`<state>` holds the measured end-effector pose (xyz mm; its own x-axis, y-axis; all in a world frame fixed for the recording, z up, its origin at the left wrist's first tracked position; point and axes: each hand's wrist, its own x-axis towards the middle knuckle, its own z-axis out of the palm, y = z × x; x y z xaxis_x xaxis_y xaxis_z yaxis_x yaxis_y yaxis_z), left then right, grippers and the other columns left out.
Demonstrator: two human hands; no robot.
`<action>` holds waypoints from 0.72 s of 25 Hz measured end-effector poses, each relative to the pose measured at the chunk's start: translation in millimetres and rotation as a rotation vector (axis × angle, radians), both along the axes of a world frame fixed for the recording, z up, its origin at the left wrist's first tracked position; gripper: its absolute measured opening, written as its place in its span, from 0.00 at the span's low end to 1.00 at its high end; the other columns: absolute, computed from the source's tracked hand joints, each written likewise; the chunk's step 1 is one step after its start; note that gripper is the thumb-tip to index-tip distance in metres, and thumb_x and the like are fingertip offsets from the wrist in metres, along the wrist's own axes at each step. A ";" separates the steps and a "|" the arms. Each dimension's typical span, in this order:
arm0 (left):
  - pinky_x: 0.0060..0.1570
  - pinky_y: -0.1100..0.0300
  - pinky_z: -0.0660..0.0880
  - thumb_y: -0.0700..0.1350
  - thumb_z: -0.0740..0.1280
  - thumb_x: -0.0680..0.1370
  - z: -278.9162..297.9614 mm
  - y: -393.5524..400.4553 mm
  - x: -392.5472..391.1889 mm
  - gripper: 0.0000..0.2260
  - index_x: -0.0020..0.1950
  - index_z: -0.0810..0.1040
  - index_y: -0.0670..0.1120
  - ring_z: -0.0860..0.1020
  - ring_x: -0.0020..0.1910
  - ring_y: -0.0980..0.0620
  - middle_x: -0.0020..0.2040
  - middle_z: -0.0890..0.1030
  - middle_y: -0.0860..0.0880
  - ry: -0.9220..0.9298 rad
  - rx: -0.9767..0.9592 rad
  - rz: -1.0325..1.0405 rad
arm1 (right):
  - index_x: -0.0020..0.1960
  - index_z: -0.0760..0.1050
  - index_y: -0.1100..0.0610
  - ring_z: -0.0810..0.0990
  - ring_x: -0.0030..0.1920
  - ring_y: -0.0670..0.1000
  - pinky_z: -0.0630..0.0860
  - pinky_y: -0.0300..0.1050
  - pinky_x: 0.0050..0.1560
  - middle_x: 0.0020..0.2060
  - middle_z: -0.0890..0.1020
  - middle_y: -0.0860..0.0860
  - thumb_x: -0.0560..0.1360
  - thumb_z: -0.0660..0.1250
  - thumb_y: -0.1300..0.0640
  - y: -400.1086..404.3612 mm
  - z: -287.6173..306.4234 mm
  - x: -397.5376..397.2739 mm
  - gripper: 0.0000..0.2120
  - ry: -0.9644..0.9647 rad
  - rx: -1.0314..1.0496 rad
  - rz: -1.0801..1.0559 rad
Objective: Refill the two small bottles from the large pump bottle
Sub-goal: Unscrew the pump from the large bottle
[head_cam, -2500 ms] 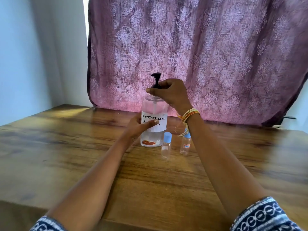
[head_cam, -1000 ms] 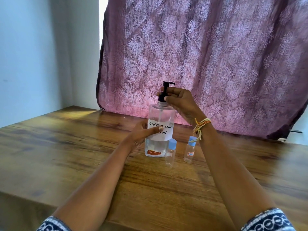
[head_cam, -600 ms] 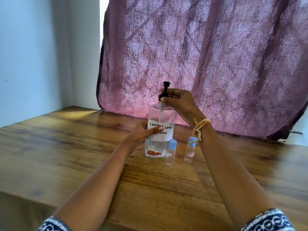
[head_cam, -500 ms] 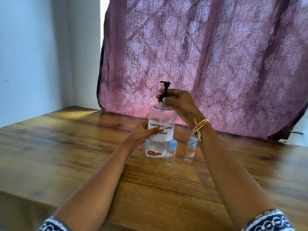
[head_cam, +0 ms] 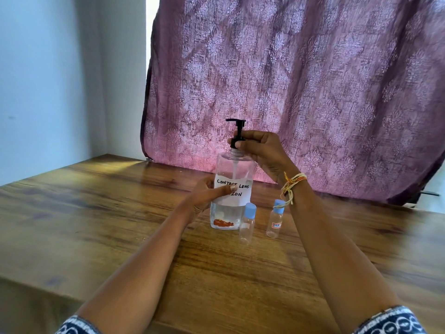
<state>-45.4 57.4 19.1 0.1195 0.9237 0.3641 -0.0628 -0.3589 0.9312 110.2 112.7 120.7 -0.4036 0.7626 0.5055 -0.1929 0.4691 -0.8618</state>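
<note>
One large pump bottle (head_cam: 233, 189) upright on wooden surface (head_cam: 96, 213), left hand (head_cam: 209, 192) gripping its labelled body, right hand (head_cam: 261, 150) pinching black pump collar (head_cam: 237, 141). Two capped small bottles (head_cam: 247, 224) (head_cam: 275, 219) just beside, right.

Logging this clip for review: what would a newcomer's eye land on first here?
The large pump bottle at table centre, steadied by the left hand while the right hand pinches its black pump collar. Just right of it stand two small bottles, blue caps on, before a purple patterned curtain.
</note>
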 end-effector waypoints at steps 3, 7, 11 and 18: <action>0.50 0.53 0.81 0.57 0.80 0.55 -0.9 1.2 -0.7 0.18 0.43 0.85 0.58 0.84 0.49 0.48 0.47 0.86 0.50 -0.018 0.007 -0.011 | 0.52 0.79 0.65 0.84 0.49 0.55 0.80 0.49 0.57 0.44 0.85 0.56 0.70 0.68 0.73 0.1 -1.3 -2.2 0.12 -0.001 0.038 0.030; 0.48 0.54 0.82 0.53 0.80 0.59 -1.9 3.7 -0.6 0.14 0.42 0.85 0.55 0.84 0.48 0.48 0.46 0.86 0.49 -0.032 -0.016 0.005 | 0.53 0.80 0.64 0.84 0.46 0.52 0.81 0.44 0.51 0.46 0.85 0.56 0.66 0.77 0.64 -3.8 -2.7 -8.5 0.16 -0.056 0.097 -0.141; 0.49 0.53 0.81 0.49 0.78 0.61 -1.3 3.1 0.1 0.12 0.42 0.84 0.52 0.84 0.48 0.47 0.45 0.86 0.49 -0.062 -0.044 0.019 | 0.50 0.81 0.63 0.85 0.43 0.53 0.82 0.46 0.50 0.41 0.86 0.54 0.66 0.75 0.68 0.6 -2.6 -4.1 0.13 0.015 0.034 -0.086; 0.52 0.50 0.81 0.54 0.80 0.57 -0.1 0.9 1.5 0.19 0.45 0.84 0.51 0.83 0.51 0.46 0.48 0.86 0.47 -0.056 -0.039 0.014 | 0.54 0.80 0.65 0.83 0.50 0.54 0.80 0.47 0.55 0.47 0.85 0.56 0.69 0.72 0.67 1.9 -3.8 -5.3 0.13 -0.035 0.077 -0.026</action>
<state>-43.9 58.3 19.0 0.0867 0.9387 0.3338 -0.1103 -0.3239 0.9396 104.9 114.6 116.9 -0.4025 0.7328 0.5487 -0.1498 0.5386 -0.8291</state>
